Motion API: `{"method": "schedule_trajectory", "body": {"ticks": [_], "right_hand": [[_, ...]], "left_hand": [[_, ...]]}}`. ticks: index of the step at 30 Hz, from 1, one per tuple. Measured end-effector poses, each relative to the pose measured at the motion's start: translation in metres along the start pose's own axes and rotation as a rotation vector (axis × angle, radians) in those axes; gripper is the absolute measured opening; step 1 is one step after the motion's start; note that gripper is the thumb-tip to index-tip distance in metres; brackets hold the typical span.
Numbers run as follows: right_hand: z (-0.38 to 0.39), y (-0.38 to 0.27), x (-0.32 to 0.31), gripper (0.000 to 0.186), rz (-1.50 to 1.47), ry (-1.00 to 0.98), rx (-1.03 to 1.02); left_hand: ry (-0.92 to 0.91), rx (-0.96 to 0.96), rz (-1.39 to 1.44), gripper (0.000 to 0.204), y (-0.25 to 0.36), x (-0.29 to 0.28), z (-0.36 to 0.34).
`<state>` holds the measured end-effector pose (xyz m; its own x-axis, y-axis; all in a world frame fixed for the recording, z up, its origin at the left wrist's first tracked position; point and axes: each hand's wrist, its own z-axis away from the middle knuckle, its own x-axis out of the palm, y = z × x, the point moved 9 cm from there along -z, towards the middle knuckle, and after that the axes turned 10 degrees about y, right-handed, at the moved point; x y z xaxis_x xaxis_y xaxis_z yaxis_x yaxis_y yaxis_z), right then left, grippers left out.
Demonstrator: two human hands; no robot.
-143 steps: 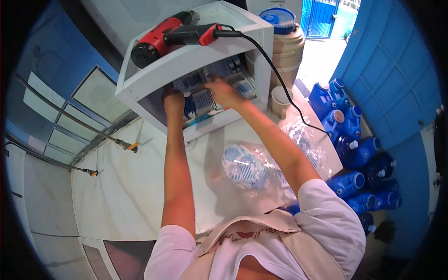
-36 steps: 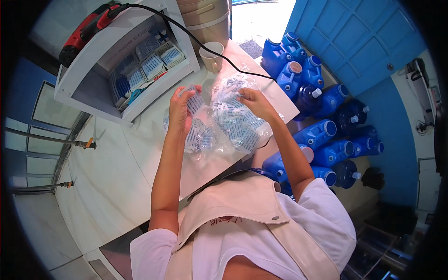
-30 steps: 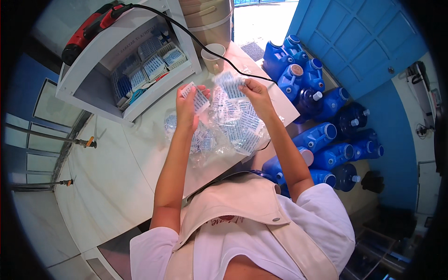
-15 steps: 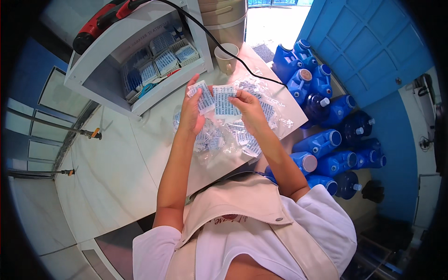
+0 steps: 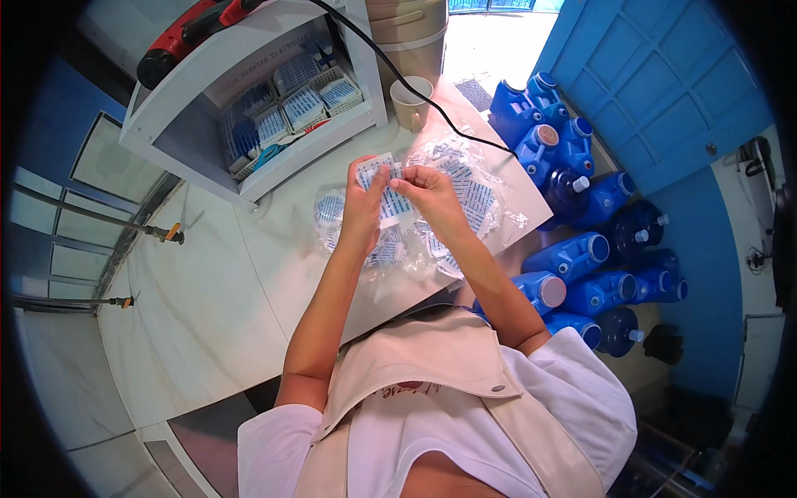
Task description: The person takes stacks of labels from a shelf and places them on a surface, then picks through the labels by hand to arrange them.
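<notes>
Two hands, nearly meeting, in the head view. Left hand (image 5: 362,207) pinches white-and-blue printed packets (image 5: 395,212), thumb on top, fingers behind. Right hand (image 5: 435,201) pinches at their upper right edge, thumb against fingertips. Packets held up off the worktop (image 5: 217,282), before two clear bags (image 5: 477,197) of similar packets. Step in hand, I judge: bringing packets together, overlapped. Next move seems to call for a firm left thumb and light right fingertips. Pose: both forearms reach forward, angled inward, elbows bent.
</notes>
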<state>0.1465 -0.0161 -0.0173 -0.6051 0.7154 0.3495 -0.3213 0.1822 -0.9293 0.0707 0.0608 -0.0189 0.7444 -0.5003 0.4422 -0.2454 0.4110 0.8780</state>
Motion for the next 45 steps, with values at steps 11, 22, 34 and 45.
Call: {"method": "schedule_trajectory", "body": {"ticks": [11,22,34,45], "right_hand": [[0.018,0.015,0.009,0.023,-0.354,-0.16,0.32],[0.025,-0.043,-0.005,0.012,0.747,0.209,-0.537],[0.026,0.015,-0.001,0.021,0.214,0.3,-0.269],[0.074,-0.035,0.031,0.026,0.534,0.234,-0.925]], "left_hand": [[0.091,-0.22,0.342,0.021,-0.021,-0.023,-0.018],[0.193,0.0,0.288,0.026,-0.003,-0.03,-0.018],[0.258,0.174,0.265,0.028,0.025,-0.021,0.011],[0.187,-0.333,0.794,0.03,0.001,-0.023,0.009]]}}
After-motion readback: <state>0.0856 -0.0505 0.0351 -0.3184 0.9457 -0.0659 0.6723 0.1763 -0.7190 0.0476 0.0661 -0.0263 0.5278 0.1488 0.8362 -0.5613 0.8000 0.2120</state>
